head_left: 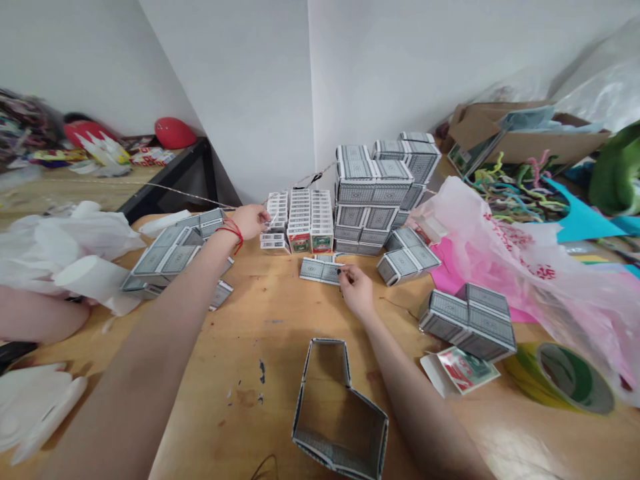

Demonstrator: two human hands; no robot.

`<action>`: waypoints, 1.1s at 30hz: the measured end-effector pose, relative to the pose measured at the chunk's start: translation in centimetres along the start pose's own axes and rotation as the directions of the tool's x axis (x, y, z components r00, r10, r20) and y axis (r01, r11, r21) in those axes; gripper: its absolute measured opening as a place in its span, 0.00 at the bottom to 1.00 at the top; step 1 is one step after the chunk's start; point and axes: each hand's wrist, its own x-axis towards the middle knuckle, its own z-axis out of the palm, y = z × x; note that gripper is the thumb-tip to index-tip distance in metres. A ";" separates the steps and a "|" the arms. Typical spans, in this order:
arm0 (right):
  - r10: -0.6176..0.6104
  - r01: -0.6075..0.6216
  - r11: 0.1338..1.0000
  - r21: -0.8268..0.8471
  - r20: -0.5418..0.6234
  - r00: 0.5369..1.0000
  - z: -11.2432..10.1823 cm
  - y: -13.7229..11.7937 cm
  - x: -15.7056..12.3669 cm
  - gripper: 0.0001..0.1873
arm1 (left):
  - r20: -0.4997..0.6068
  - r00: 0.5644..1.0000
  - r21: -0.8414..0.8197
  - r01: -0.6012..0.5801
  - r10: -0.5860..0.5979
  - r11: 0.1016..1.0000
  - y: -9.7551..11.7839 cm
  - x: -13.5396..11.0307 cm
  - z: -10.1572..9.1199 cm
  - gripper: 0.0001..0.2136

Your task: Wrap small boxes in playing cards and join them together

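My left hand (251, 222), with a red string round the wrist, reaches to the left column of stacked playing-card boxes (300, 217). Its fingers are curled together against that column; what they pinch is hard to see. Low in front of the boxes lies a grey-patterned strip of playing cards (317, 270). Thumb and fingers of my right hand (356, 288) close on its right end. Nearer to me stands a hollow, open-topped, angular form (345, 393) walled with playing cards. Card-covered blocks (367, 193) are piled up behind my right hand.
More card-covered blocks stand at left (167, 257) and right (467, 320). An opened card box (467, 370) lies beside a yellow tape roll (565, 377). Plastic bags (500, 233) and a cardboard box (530, 133) crowd the right. White paper rolls (97, 280) lie left.
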 end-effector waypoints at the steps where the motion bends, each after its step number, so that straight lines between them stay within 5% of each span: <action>1: 0.002 -0.002 1.000 -0.003 0.001 1.000 0.0 0.0 0.0 0.15 | -0.017 0.999 0.028 -0.026 0.027 0.999 0.1 -0.1 0.0 0.12; 7: 0.000 0.000 1.000 0.006 0.009 1.000 -0.1 0.0 0.0 0.15 | -0.027 0.986 0.158 -0.157 0.163 0.975 0.5 -0.7 -0.3 0.12; 17: 0.015 -0.015 0.999 0.031 0.007 1.000 0.1 0.5 0.1 0.14 | -0.006 0.987 0.260 -0.152 0.159 0.954 1.4 -1.1 -0.1 0.10; 23: 0.006 -0.006 1.000 0.020 0.006 1.000 0.1 0.4 0.1 0.15 | -0.093 0.987 0.229 -0.105 0.129 0.968 1.6 -1.6 -3.3 0.10; 29: 0.008 -0.008 1.000 0.003 0.001 1.000 0.0 0.3 0.0 0.15 | -0.396 0.908 0.155 -0.082 0.138 0.984 5.1 -6.7 -8.3 0.07; 33: 0.012 -0.012 1.000 0.013 -0.004 1.000 0.0 0.3 0.0 0.15 | -0.482 0.864 0.052 -0.137 0.145 0.989 8.4 -10.9 -6.7 0.08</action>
